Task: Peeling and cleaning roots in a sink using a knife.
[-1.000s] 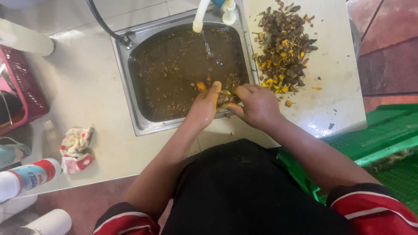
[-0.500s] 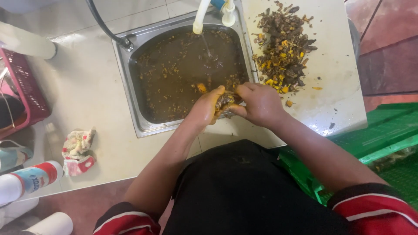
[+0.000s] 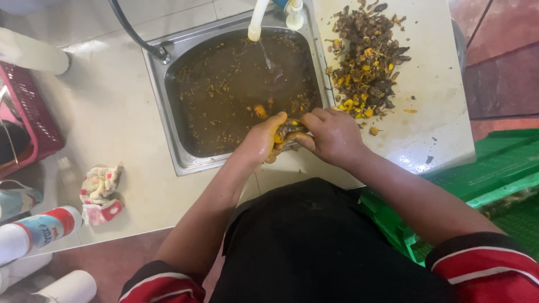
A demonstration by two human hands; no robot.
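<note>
My left hand (image 3: pixel 262 141) and my right hand (image 3: pixel 332 134) meet over the near edge of a steel sink (image 3: pixel 178 163). Together they grip a small dark shellfish with orange flesh (image 3: pixel 287 131), fingers closed around it. The sink holds murky brown water (image 3: pixel 224 95) with floating bits. A white tap (image 3: pixel 257 19) runs a thin stream into it. On the white counter to the right lies a pile of dark shells and orange scraps (image 3: pixel 368 67), just beyond my right hand.
A crumpled cloth (image 3: pixel 101 193) lies on the counter at left. A pink basket (image 3: pixel 28 112) stands at the far left, a spray can (image 3: pixel 39 231) and white rolls (image 3: pixel 70 287) below it. A green crate (image 3: pixel 494 168) sits at right. A black hose (image 3: pixel 135 33) enters the sink.
Both hands stay at the sink's near edge working the same piece; the fingers have shifted slightly around it. The camera has tilted a little.
</note>
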